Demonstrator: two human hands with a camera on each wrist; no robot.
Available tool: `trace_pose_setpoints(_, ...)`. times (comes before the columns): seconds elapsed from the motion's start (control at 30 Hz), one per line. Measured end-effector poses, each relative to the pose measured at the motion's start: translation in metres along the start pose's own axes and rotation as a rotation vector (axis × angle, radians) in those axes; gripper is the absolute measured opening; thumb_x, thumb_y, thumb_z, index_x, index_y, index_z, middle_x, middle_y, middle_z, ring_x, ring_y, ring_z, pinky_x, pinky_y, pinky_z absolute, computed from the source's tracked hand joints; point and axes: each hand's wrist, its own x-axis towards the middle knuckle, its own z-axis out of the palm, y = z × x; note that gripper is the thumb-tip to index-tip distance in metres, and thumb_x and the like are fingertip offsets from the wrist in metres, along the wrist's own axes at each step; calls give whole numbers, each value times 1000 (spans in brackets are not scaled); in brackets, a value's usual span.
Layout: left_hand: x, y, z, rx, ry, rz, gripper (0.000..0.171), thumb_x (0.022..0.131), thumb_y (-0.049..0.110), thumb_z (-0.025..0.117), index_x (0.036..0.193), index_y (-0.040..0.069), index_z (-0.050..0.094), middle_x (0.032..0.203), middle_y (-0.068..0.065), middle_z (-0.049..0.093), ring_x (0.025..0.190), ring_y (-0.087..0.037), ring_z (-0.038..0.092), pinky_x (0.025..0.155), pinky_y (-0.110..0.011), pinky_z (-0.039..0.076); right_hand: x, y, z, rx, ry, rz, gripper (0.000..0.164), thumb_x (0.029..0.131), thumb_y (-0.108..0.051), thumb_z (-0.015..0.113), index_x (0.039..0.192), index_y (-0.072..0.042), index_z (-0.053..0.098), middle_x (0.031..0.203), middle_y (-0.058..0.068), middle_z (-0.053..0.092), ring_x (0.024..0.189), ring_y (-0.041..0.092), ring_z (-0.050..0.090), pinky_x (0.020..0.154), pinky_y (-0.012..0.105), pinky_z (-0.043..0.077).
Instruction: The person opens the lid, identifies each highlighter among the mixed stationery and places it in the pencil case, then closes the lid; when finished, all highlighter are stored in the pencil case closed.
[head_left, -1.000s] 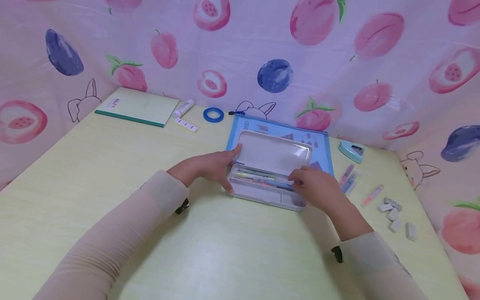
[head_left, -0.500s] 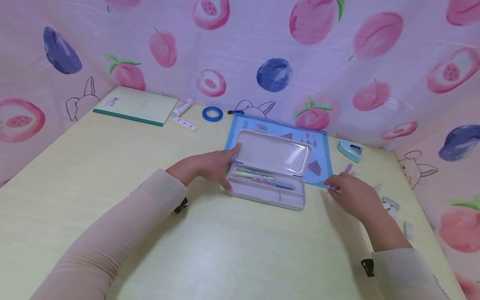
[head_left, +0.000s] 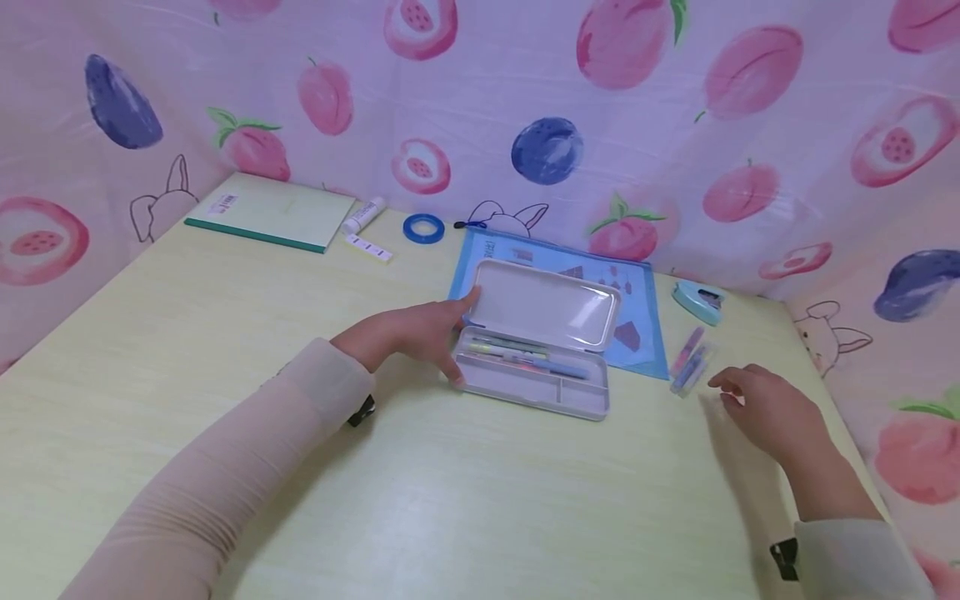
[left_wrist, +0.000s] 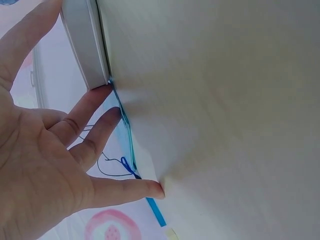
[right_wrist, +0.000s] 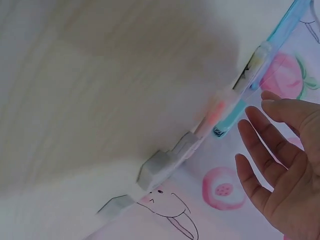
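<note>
A white pencil case (head_left: 517, 395) lies with its lid raised on a blue zip pouch (head_left: 641, 354). Several pens (head_left: 551, 365) are in its rear compartment. My left hand (head_left: 423, 335) rests at the case's left end, fingers spread, thumb at the front corner and a fingertip by the lid. The left wrist view shows these fingers (left_wrist: 87, 117) mostly straight against the case end (left_wrist: 85, 45) and the table. Nothing is in my right hand (head_left: 776, 417), which hovers right of the highlighters (head_left: 692, 367) and hides the erasers (right_wrist: 159, 167) from the head view.
Along the back left are a notebook (head_left: 270, 210), a glue stick (head_left: 363, 215), a small white-and-yellow strip (head_left: 369, 247) and a blue tape ring (head_left: 423, 228). A teal stapler-like item (head_left: 698, 302) sits back right. Fruit-printed cloth (head_left: 480, 92) hangs behind the table.
My right hand has left the pencil case's right end and moved right, past the highlighters, toward the erasers. A blue pen in the case is now uncovered. My left hand stays put.
</note>
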Motion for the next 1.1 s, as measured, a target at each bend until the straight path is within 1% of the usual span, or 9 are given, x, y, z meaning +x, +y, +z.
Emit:
trace_pose_setpoints(0.1, 0, -1, 0, 2, -1, -3, 123, 64, 35, 80, 144, 22, -12, 139, -5, 36, 130, -18, 26, 107, -40, 23, 0, 4, 3, 5, 4, 5, 25, 82, -8, 62, 107, -7, 62, 98, 16, 58, 91, 35, 54, 73, 52, 44)
trace_pose_setpoints(0.33, 3, -4, 2, 3, 1, -2, 124, 63, 37, 81, 144, 23, -12, 140, -4, 35, 130, -17, 26, 107, -38, 22, 5, 6, 9, 23, -44, 35, 26, 84, -13, 62, 110, -10, 62, 98, 14, 57, 90, 33, 54, 70, 50, 45)
trace_pose_setpoints(0.47, 5, -5, 3, 5, 1, 0, 123, 63, 38, 80, 144, 24, -12, 140, -4, 35, 130, -17, 26, 107, -38, 22, 6, 10, 6, 16, -44, 39, 25, 86, -11, 56, 110, -10, 61, 100, 15, 56, 91, 35, 54, 68, 50, 44)
trace_pose_setpoints(0.63, 5, -4, 3, 3, 0, -5, 124, 62, 38, 80, 144, 24, -12, 141, -4, 34, 130, -17, 25, 107, -39, 23, 7, 20, 2, -4, -28, 70, 26, 87, -8, 51, 111, -9, 60, 104, 21, 53, 93, 40, 51, 68, 52, 44)
trace_pose_setpoints(0.77, 5, -4, 3, 10, 3, -3, 124, 62, 38, 81, 144, 24, -12, 141, -4, 33, 130, -17, 26, 106, -39, 24, 8, 26, 3, -8, -39, 96, 26, 86, -9, 56, 111, -8, 59, 106, 23, 51, 93, 41, 50, 69, 52, 44)
trace_pose_setpoints(0.9, 6, -4, 2, 14, 5, 1, 124, 62, 38, 81, 144, 23, -12, 141, -4, 33, 129, -17, 26, 106, -39, 24, 9, 29, 9, -11, -50, 119, 25, 84, -9, 59, 109, -8, 61, 106, 24, 51, 92, 41, 50, 71, 54, 44)
trace_pose_setpoints(1.03, 5, -4, 2, 13, 6, 7, 124, 62, 37, 81, 144, 23, -12, 141, -4, 33, 129, -16, 26, 106, -38, 24, 11, 29, 14, -12, -37, 122, 21, 81, -11, 65, 101, -9, 64, 102, 21, 52, 88, 37, 50, 72, 53, 43)
trace_pose_setpoints(1.1, 5, -4, 2, 12, 6, 6, 124, 62, 37, 81, 144, 23, -12, 141, -4, 33, 129, -16, 26, 107, -38, 23, 13, 27, 15, -11, -49, 122, 19, 79, -14, 67, 98, -10, 66, 101, 19, 52, 88, 35, 50, 72, 53, 43)
